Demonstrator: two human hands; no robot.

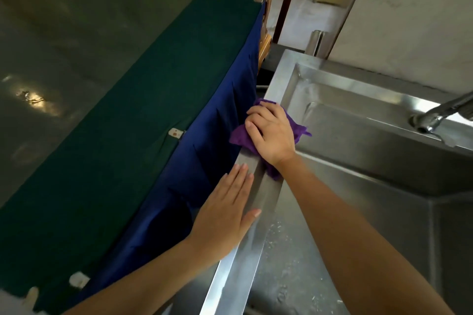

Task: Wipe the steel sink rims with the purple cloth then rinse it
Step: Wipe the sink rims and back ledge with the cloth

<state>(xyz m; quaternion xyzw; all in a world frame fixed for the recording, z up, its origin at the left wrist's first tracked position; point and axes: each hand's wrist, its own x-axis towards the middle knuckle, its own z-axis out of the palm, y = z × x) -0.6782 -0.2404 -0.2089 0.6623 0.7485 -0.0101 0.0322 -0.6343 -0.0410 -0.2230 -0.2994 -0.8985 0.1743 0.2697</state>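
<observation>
Sink rim point(278, 79) under purple cloth point(240, 138), right hand point(271, 133)

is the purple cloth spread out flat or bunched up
Bunched up: the purple cloth sits crumpled under the right hand, which holds it against the sink rim.
</observation>
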